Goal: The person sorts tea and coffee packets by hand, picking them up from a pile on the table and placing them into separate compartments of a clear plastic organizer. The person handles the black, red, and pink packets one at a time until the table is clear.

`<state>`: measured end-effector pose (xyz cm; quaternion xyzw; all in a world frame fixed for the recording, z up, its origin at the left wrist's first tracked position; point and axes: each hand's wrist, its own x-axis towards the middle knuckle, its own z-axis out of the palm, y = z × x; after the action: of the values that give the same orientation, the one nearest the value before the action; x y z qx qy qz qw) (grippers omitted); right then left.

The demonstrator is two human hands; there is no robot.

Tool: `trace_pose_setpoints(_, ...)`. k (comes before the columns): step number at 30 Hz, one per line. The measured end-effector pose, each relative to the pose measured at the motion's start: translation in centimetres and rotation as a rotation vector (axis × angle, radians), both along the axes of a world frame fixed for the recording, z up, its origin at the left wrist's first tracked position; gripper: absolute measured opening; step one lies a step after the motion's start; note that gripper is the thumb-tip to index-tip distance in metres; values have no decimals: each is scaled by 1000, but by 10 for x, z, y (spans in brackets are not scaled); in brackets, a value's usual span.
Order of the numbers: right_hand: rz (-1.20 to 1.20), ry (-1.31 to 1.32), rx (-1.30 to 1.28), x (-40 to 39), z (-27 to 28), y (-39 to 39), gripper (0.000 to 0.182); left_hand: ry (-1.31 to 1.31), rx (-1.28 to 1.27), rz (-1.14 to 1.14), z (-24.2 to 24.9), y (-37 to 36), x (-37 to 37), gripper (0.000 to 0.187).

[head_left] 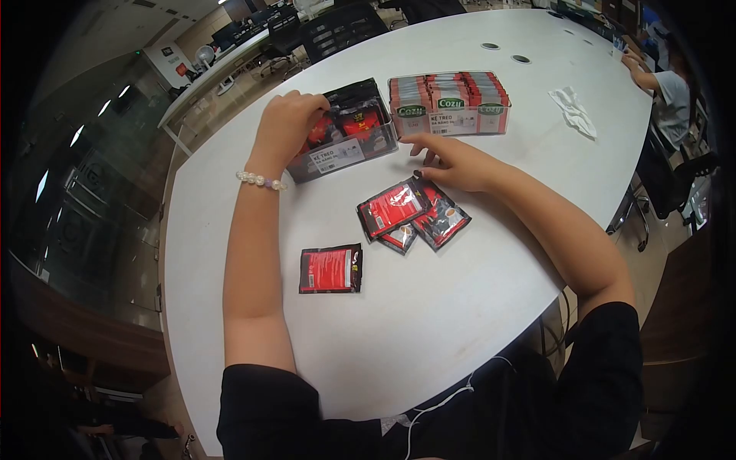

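My left hand (290,123), with a beaded bracelet on the wrist, is bent over the left end of a clear plastic box (388,136) of black-and-red coffee sachets (360,119). Its fingers are curled together at the sachets, and what they grip is hidden. My right hand (452,165) hovers by the box's right front corner, its fingers apart and holding nothing. Below it lies a loose pile of several sachets, with a red-faced sachet (395,207) on top. Nearer to me, a single sachet (330,269) lies flat.
A second clear box (460,123) packed with Cozy tea sachets stands right of the first. A crumpled white tissue (572,112) lies farther right on the white table (230,192). Another person (671,96) sits at the far right edge. A white cable (441,402) hangs near my lap.
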<state>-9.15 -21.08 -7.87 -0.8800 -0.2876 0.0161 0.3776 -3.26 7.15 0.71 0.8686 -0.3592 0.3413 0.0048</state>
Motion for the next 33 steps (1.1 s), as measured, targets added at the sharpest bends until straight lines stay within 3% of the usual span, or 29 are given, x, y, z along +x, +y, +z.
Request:
trace_pose_setpoints(5,4,6,4,1,-3,0,52,164,-9,6,-32,-8,12,14)
trace_pose_setpoints(8,11,1,4,-1,-1,0,52,304,-88,153,-34,-15,15,27)
trace_pose_setpoints(11,14,-4,5,0,-2,0,50,41,-169,109,-17,-28,-8,31)
trace_pose_setpoints(14,33,-14,2,3,-7,0,46,315,-190,82,-1,-38,-26,38)
trace_pose_setpoints(17,42,-28,-9,3,-7,-1,43,916,199,117,-3,-45,-41,54)
trace_pose_setpoints(19,42,-27,-17,3,-6,-1,42,1121,443,134,-17,-49,-45,68)
trace_pose_setpoints(23,42,-29,-12,2,-5,-1,40,1045,560,291,-14,-77,-77,68)
trace_pose_setpoints(26,49,-23,95,7,-10,-2,37,1041,462,89,-16,-74,-64,56)
trace_pose_setpoints(32,-72,-99,175,4,1,0,26,791,-158,-126,-10,-62,-52,32)
trace_pose_setpoints(33,-73,-142,197,6,2,-1,23,948,-131,-104,-2,-64,-52,31)
